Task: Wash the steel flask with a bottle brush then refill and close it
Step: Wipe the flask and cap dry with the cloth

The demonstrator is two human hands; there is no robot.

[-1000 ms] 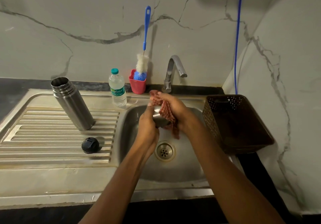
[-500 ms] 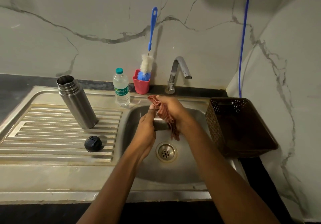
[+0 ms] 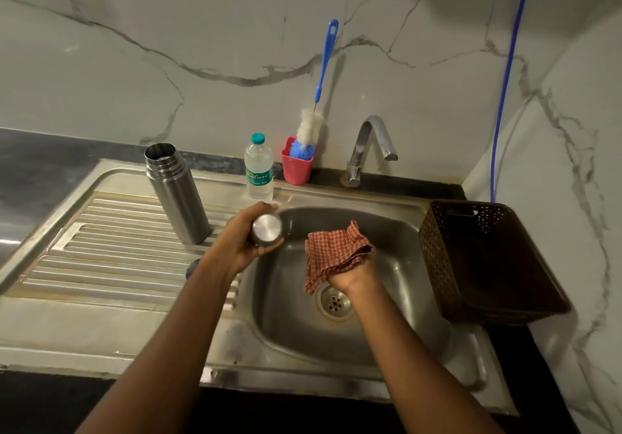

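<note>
A wall [image 3: 168, 46] of white stone with grey veins runs behind a steel sink [image 3: 387, 231] and turns a corner on the right. A thin blue tube [image 3: 508, 80] hangs down near that corner. A dark counter [image 3: 50, 154] lies along the back. The bent steel tap [image 3: 367, 144] stands behind the bowl, and the drain [image 3: 335, 302] sits in the bottom of it. To the left of the bowl is the ribbed draining board [image 3: 111, 241].

The steel flask [image 3: 175, 194] stands upright on the draining board with its mouth open. I cannot see what is in it. Just to its right, a clear water bottle [image 3: 258, 167] with a green cap stands at the back edge of the sink. Next to that is a pink cup [image 3: 297, 169], and the bottle brush [image 3: 308, 130] stands in it, its blue handle leaning on the wall. A brown basket [image 3: 437, 265] with little holes sits on the right side of the sink. Its inside is dark.

The left hand [image 3: 242, 245] curls round a small steel cap [image 3: 267, 228] over the left edge of the bowl. The right hand [image 3: 353, 273] grips a red checked cloth [image 3: 333, 251] over the bowl. A small dark round thing [image 3: 192, 268] peeks out from behind the left arm.
</note>
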